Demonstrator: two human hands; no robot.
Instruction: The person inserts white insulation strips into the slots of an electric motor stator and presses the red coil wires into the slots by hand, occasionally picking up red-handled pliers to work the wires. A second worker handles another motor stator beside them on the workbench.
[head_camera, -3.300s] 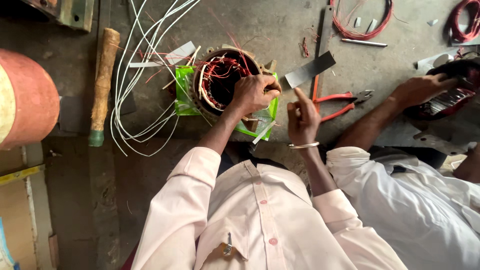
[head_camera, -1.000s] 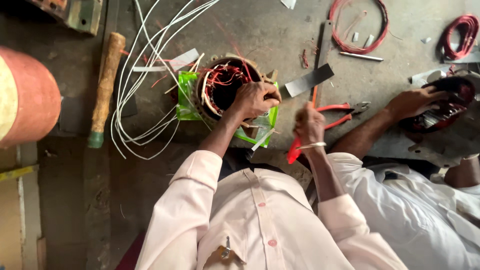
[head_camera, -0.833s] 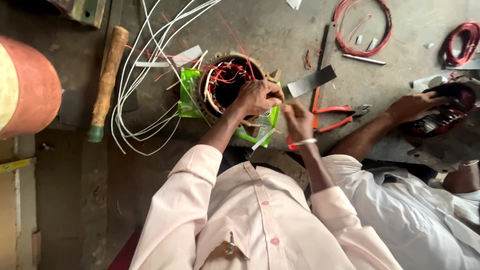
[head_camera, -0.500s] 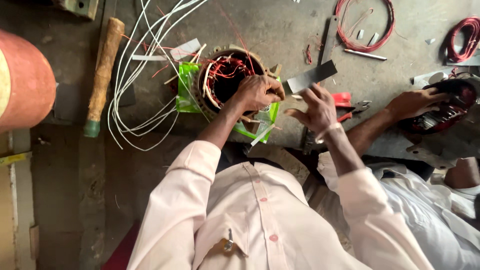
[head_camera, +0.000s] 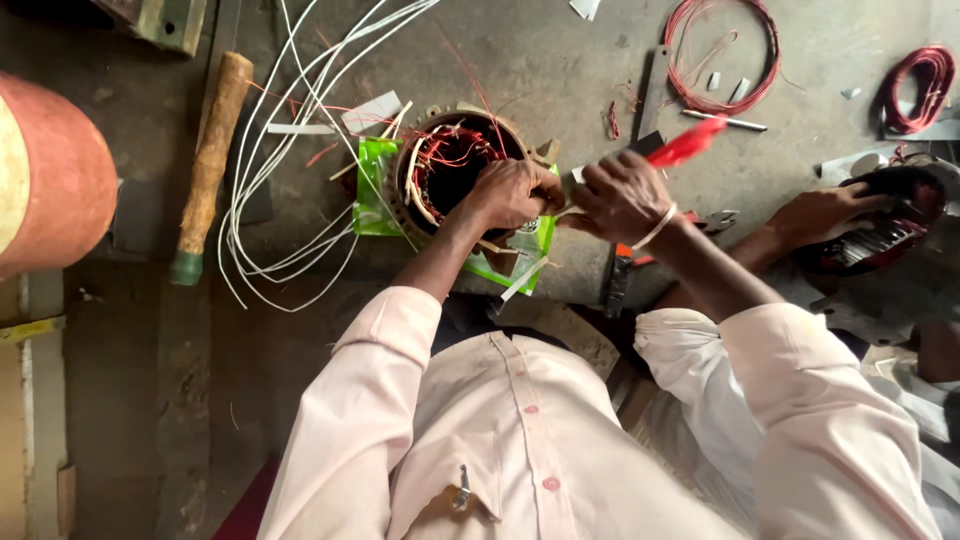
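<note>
Inside stator (head_camera: 455, 165): red windings (head_camera: 450, 150), L hand (head_camera: 512, 193)

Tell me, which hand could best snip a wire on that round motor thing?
Probably the right hand: it already grips the red-handled tool just beside the motor core. The left hand rests on the core's rim, seemingly steadying it.

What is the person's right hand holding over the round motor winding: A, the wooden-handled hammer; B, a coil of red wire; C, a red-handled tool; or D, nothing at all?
C: the right hand is closed around a red-handled tool whose red grip sticks up past the fingers, while the wooden-handled hammer lies untouched to the left and the coil of red wire lies on the floor beyond.
</note>
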